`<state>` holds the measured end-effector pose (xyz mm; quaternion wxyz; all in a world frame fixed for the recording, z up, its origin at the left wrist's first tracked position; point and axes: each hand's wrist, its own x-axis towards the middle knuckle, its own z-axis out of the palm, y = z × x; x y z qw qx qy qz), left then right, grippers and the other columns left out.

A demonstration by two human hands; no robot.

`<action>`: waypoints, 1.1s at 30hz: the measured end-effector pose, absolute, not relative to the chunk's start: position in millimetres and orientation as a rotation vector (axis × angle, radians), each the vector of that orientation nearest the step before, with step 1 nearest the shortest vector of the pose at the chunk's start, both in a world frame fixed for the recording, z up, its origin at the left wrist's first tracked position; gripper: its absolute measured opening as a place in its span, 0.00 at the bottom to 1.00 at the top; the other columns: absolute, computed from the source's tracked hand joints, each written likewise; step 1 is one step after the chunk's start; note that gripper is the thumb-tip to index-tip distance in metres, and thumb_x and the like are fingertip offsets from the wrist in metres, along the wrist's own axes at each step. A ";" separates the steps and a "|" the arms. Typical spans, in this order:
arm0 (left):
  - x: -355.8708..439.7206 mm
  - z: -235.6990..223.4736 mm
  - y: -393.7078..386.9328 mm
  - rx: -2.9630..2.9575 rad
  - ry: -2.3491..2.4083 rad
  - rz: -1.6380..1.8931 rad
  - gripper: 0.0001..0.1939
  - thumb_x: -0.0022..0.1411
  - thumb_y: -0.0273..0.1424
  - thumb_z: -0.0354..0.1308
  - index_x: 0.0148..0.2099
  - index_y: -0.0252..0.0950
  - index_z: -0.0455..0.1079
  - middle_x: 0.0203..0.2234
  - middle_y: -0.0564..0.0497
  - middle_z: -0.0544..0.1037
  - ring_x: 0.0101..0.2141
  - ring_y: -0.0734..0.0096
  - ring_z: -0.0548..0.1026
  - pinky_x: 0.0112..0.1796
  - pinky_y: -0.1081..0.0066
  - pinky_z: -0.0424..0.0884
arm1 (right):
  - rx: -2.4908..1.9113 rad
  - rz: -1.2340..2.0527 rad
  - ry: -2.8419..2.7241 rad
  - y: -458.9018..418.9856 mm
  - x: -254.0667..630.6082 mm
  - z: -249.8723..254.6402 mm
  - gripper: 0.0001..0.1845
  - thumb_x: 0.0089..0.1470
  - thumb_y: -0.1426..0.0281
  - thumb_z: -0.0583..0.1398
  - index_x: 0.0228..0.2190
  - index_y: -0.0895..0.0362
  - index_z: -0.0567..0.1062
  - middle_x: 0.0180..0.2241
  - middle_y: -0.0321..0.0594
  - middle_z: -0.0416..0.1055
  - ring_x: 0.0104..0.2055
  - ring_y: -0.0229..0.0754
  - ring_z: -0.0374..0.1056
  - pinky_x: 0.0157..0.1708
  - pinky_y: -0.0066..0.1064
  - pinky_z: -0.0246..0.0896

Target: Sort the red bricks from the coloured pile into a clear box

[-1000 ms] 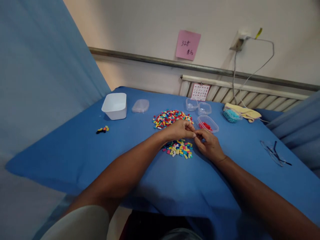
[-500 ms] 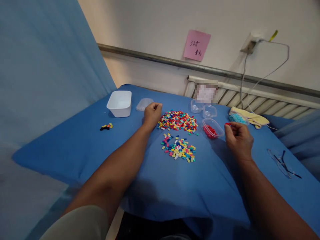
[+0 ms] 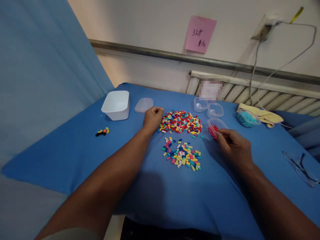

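Note:
My left hand [image 3: 153, 119] lies closed at the left edge of a heap of small multicoloured toy bricks [image 3: 180, 122]. Its fingers curl inward, and anything inside them is hidden. A looser group of bricks [image 3: 184, 155], many pale yellow, is spread nearer to me. On the right, my right hand [image 3: 235, 146] has thumb and forefinger together at the near rim of a clear plastic box [image 3: 221, 124]. Red bricks [image 3: 213, 130] lie in that box, partly behind the fingertips. Whether a brick is between those fingertips does not show.
Two clear boxes [image 3: 215, 110] stand behind the red one. Further right are a box of light-blue bricks [image 3: 246, 119], a yellow cloth [image 3: 265, 115] and glasses [image 3: 302, 168]. At left are a white tub [image 3: 116, 106], clear lids [image 3: 144, 105] and some black and yellow bricks [image 3: 102, 132].
My right hand has moved from beside the box, where it held a red brick, to the box's near rim. That brick no longer shows. My left hand stays by the heap; the view shifted slightly.

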<state>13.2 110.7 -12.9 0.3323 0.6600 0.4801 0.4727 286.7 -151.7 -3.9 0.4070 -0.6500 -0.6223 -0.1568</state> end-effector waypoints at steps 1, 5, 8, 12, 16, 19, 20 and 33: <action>12.6 -12.0 110.7 1.738 1.256 1.204 0.13 0.67 0.38 0.62 0.33 0.36 0.78 0.25 0.53 0.78 0.29 0.67 0.74 0.33 0.68 0.64 | -1.603 -0.374 -1.653 -152.1 280.4 -6.4 0.13 0.71 0.60 0.64 0.44 0.55 0.84 0.34 0.41 0.83 0.31 0.43 0.78 0.33 0.32 0.69; 8.7 -8.2 111.2 1.778 1.217 1.078 0.11 0.64 0.37 0.64 0.32 0.36 0.78 0.22 0.53 0.77 0.26 0.67 0.72 0.30 0.68 0.64 | -1.519 -0.201 -1.926 -150.7 263.1 -17.3 0.11 0.73 0.64 0.62 0.44 0.56 0.83 0.35 0.40 0.83 0.32 0.42 0.79 0.35 0.31 0.69; 5.0 -6.3 108.5 1.777 1.188 1.080 0.12 0.64 0.38 0.63 0.33 0.36 0.78 0.24 0.53 0.77 0.27 0.68 0.72 0.31 0.69 0.65 | -1.530 -0.104 -1.956 -149.0 259.8 -21.9 0.11 0.74 0.65 0.61 0.43 0.56 0.83 0.33 0.39 0.82 0.32 0.41 0.78 0.34 0.31 0.68; 1.4 -2.5 98.4 1.776 1.158 1.119 0.14 0.65 0.41 0.61 0.35 0.35 0.78 0.26 0.53 0.78 0.29 0.68 0.72 0.33 0.69 0.66 | -1.560 -0.023 -1.947 -149.4 255.3 -19.3 0.12 0.74 0.65 0.60 0.43 0.56 0.82 0.33 0.38 0.81 0.32 0.41 0.77 0.34 0.31 0.68; 1.0 1.2 89.0 1.825 1.055 1.145 0.14 0.65 0.41 0.62 0.37 0.35 0.80 0.28 0.52 0.80 0.30 0.68 0.73 0.34 0.69 0.68 | -1.586 0.094 -1.960 -137.9 242.0 -3.3 0.12 0.75 0.64 0.60 0.43 0.56 0.82 0.34 0.40 0.81 0.34 0.42 0.76 0.35 0.32 0.67; 1.3 1.7 86.8 1.834 1.017 1.156 0.14 0.66 0.41 0.62 0.36 0.36 0.80 0.26 0.53 0.78 0.29 0.69 0.72 0.34 0.68 0.68 | -1.661 0.082 -2.018 -110.8 234.0 10.5 0.12 0.74 0.64 0.59 0.44 0.55 0.82 0.39 0.44 0.81 0.41 0.46 0.77 0.40 0.35 0.68; 1.2 1.6 86.9 1.828 1.014 1.160 0.13 0.66 0.41 0.62 0.36 0.36 0.79 0.26 0.53 0.78 0.29 0.69 0.72 0.34 0.68 0.68 | -1.698 0.048 -2.034 -99.9 232.6 13.5 0.12 0.73 0.65 0.59 0.44 0.55 0.82 0.41 0.45 0.82 0.43 0.47 0.77 0.42 0.36 0.68; 2.3 -6.8 95.8 1.767 1.030 1.153 0.14 0.65 0.41 0.62 0.35 0.35 0.79 0.25 0.53 0.76 0.29 0.69 0.71 0.34 0.68 0.68 | -1.847 0.129 -2.060 -66.2 235.5 6.9 0.04 0.66 0.69 0.62 0.38 0.54 0.79 0.39 0.42 0.80 0.39 0.45 0.75 0.37 0.34 0.61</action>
